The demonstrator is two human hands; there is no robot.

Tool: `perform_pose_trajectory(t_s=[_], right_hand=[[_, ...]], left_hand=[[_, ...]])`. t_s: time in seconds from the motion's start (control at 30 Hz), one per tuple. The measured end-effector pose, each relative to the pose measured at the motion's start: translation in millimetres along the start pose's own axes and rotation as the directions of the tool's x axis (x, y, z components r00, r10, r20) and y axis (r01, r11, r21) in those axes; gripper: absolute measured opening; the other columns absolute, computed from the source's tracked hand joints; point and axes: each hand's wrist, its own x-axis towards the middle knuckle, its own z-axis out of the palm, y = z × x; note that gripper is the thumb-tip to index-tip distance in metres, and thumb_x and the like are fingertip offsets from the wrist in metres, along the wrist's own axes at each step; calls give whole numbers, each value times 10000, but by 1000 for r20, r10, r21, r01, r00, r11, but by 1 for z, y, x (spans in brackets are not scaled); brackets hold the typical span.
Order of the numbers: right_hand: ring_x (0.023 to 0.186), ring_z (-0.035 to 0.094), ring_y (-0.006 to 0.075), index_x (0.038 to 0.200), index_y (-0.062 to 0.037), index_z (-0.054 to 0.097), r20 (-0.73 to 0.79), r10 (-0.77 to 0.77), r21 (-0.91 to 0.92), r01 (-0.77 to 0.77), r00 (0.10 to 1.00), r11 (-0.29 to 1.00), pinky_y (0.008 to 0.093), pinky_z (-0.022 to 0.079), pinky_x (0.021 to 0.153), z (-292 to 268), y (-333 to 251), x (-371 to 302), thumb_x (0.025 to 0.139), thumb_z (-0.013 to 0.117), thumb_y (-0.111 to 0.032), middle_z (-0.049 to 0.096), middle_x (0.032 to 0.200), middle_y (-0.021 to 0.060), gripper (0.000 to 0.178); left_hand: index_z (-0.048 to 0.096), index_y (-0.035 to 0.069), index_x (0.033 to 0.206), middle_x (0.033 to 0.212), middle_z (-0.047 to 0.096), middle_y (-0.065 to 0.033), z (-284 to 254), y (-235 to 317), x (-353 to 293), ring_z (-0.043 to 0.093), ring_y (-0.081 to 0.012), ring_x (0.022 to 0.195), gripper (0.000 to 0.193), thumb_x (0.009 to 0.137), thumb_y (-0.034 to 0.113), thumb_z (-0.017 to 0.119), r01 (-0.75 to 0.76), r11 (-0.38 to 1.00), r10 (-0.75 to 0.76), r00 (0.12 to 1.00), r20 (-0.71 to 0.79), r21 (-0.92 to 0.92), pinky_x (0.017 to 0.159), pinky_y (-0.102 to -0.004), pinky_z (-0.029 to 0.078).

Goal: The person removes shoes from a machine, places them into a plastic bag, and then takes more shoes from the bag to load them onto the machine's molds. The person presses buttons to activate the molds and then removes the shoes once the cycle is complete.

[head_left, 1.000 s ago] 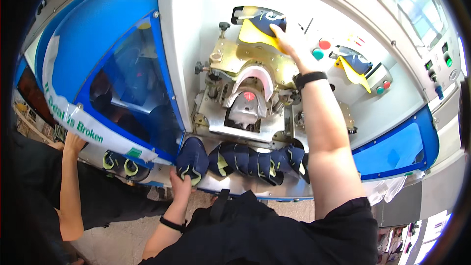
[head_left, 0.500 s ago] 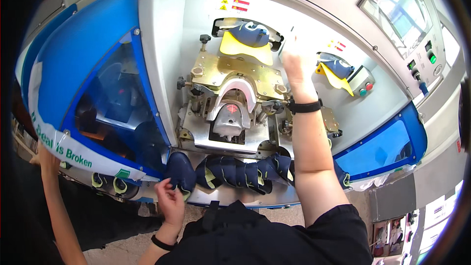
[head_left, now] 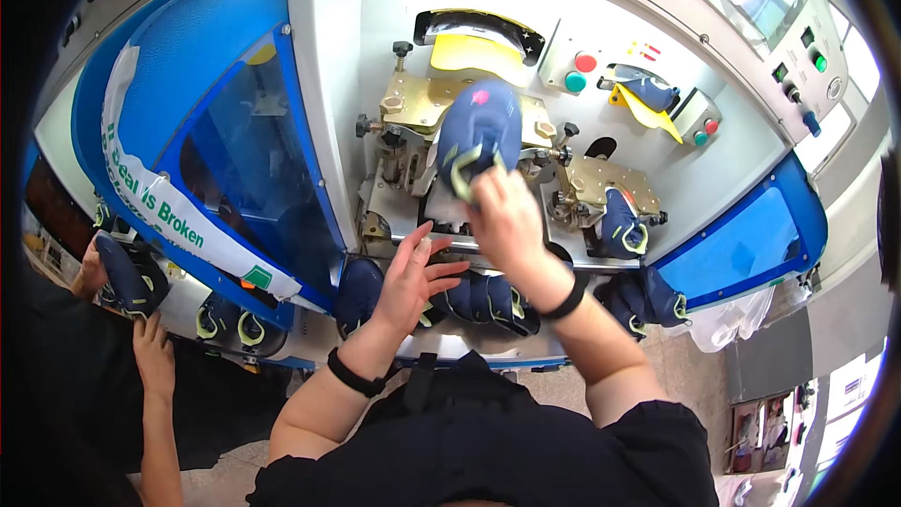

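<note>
My right hand (head_left: 507, 221) grips a navy shoe upper (head_left: 481, 122) by its lime-edged opening and holds it over the metal mould station, hiding much of it. A pink mark shows on the upper's toe. Fingers spread, my left hand (head_left: 404, 286) hovers just below and left of it, holding nothing. Beneath my hands a row of nested navy shoe uppers (head_left: 497, 302) lies along the ledge, with a single upper (head_left: 357, 289) at its left end. Above the brass-coloured plate (head_left: 413, 99), a yellow flap (head_left: 479, 56) hangs from a slot that holds no upper.
A blue machine door (head_left: 206, 47) stands swung out at left. The right-hand station holds an upper (head_left: 621, 223) below and another upper (head_left: 652, 92) above. A button box (head_left: 579, 66) sits on the back wall. At far left a co-worker's hands (head_left: 150, 347) handle another upper.
My right hand has come down from the back wall, uncovering the button box, and now holds an upper. The upper in the top left slot is gone. My left hand has moved rightward and opened.
</note>
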Motion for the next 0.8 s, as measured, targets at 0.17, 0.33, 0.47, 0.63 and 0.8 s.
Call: perform_pose_trajectory(t_s=[0.17,0.33,0.47,0.63,0.8], right_hand=[[799,519,315,900,-49,550,71,47,201,-60,996,978,401,447,690,8,-28,-63,754,698,-133,514,876,123,224],[811,522,318,895,-39,546,135,21,231,-52,991,971,398,455,698,0,-26,-55,763,696,-144,518,886,126,225],[852,539,319,917,-35,559,254,43,222,-102,966,970,394,467,723,9,-26,-70,773,702,-166,530,919,128,241],[1052,526,374,1163,-58,575,56,129,240,-138,990,961,445,448,884,18,-26,-52,822,681,-264,517,1177,183,412],[1266,432,436,1253,-103,582,234,210,140,-247,949,959,484,352,1070,57,-8,-42,893,617,-357,464,1378,215,442]], left_hand=[[451,91,1224,1051,583,-49,-2,-25,20,613,-155,912,310,986,249,571,74,971,-75,997,6,-227,792,-341,529],[502,111,1127,989,585,-16,2,-27,19,584,-130,869,203,974,207,594,22,960,-58,991,-120,-280,777,-311,502],[421,86,1126,1007,594,-75,-9,-45,13,632,-182,872,320,941,215,648,114,949,-176,965,-193,-292,747,-331,552],[394,83,1136,1047,574,-93,-21,-46,47,643,-217,858,330,950,217,631,59,975,-108,968,-227,-215,715,-353,566],[366,83,1169,1019,592,-113,-23,-59,70,653,-223,851,318,973,200,587,88,978,-135,957,-255,-189,709,-355,568]])
